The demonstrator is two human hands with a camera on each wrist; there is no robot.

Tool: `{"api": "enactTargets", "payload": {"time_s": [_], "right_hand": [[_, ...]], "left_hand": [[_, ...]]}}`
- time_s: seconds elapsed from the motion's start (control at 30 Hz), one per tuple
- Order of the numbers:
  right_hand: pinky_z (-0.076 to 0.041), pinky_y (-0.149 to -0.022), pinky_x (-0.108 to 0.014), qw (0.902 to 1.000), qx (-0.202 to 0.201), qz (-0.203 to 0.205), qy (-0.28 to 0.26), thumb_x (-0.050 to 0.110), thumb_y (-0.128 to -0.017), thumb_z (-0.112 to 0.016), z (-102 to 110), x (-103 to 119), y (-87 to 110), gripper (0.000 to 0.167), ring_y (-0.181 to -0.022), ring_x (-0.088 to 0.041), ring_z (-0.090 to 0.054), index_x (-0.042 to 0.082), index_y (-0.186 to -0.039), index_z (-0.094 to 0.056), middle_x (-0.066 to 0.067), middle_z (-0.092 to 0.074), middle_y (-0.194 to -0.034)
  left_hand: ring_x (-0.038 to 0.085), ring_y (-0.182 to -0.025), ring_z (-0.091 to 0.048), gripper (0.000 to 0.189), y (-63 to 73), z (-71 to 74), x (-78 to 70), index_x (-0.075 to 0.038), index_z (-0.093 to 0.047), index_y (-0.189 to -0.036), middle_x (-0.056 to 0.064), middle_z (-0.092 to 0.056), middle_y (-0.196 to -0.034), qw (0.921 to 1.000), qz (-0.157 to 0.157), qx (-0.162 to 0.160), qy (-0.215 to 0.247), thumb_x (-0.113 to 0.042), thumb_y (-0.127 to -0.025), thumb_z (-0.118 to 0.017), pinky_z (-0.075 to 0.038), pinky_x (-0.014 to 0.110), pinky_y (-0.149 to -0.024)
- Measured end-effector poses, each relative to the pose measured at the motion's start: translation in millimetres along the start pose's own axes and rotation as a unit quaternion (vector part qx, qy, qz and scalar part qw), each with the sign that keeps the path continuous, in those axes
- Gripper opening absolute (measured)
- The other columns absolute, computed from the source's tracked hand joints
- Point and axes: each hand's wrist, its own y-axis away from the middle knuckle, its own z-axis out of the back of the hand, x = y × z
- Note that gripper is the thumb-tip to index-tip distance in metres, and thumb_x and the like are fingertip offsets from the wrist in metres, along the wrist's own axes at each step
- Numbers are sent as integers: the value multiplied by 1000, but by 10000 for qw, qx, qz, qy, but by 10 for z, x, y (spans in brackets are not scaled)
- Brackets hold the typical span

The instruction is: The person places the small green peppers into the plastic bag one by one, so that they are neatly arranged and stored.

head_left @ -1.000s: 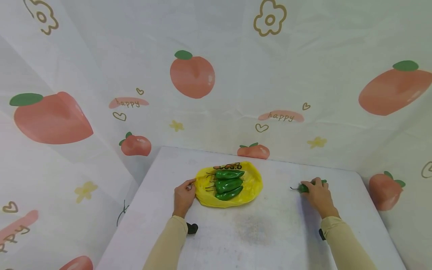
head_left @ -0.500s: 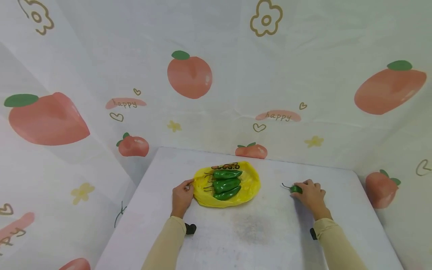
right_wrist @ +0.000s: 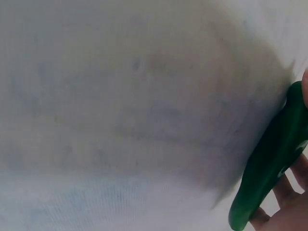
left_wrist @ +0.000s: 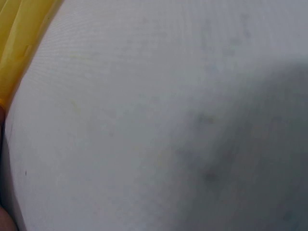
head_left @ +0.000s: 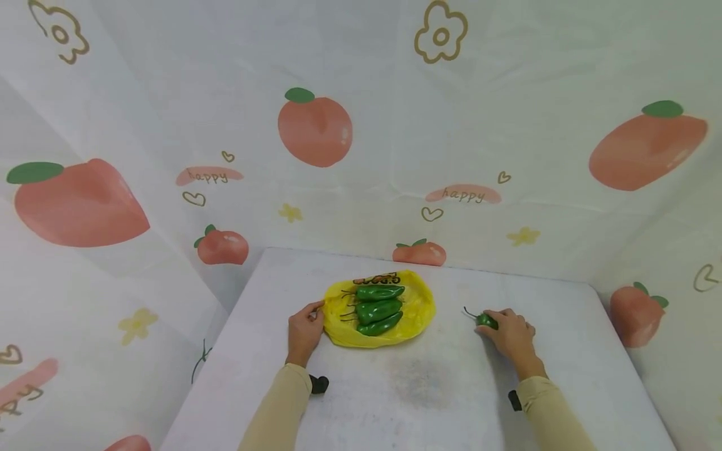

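Note:
On the table lies a yellow plastic bag (head_left: 420, 313), spread flat with dark printing at its far edge. Three green peppers (head_left: 379, 309) lie on it side by side, stems pointing left. My left hand (head_left: 305, 330) pinches the bag's left edge between thumb and fingers; in the left wrist view only a strip of the yellow bag (left_wrist: 17, 43) shows. Right of the bag, my right hand (head_left: 512, 335) grips another green pepper (head_left: 486, 321), its thin stem pointing left toward the bag. The right wrist view shows this pepper (right_wrist: 272, 156) with fingers around it.
A white table (head_left: 417, 401) carries everything, with a greyish smudge near its middle. White curtain walls (head_left: 383, 207) printed with fruit and flowers rise behind and at both sides. A dark string (head_left: 201, 360) hangs at the table's left edge.
My right hand has moved left with the pepper, closer to the bag. My left hand keeps its pinch on the bag's edge, and the three peppers have not moved.

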Motion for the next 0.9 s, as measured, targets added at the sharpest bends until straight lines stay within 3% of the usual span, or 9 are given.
{"api": "enactTargets", "payload": {"time_s": [0.23,0.43,0.63,0.9], "right_hand": [[-40,-87,-67,9998,129,141,52,49,-89,-72,-21,67,16,66,-100,-46,-61,6,-139,-61,-26,-58,-117],[-45,-74,-55,9980,-412,473,15,46,-87,-76,-8,188,5,60,-91,-37,-63,9,-133,-67,-20,-62,-109],[-43,-79,-56,9941,-900,595,-140,41,-87,-78,56,320,5,54,-99,-42,-63,13,-132,-69,-22,-63,-113],[-43,-82,-56,9911,-1073,778,-100,37,-87,-78,185,493,26,55,-103,-44,-61,15,-136,-66,-25,-69,-116]], "left_hand": [[14,-49,-47,25,8,-3,32,-22,-79,-114,-3,-55,-56,10000,-36,16,9,-21,-96,-63,-40,25,-46],[13,-48,-47,25,-1,13,17,-21,-79,-114,-3,-56,-55,9999,-97,-23,80,-21,-95,-62,-39,25,-45],[13,-49,-46,25,-11,15,10,-21,-79,-114,-4,-53,-54,10000,-60,-27,70,-20,-95,-62,-39,25,-46],[14,-48,-48,23,6,26,1,-21,-79,-113,-3,-58,-56,9997,-90,21,209,-18,-96,-63,-42,25,-46]]}}
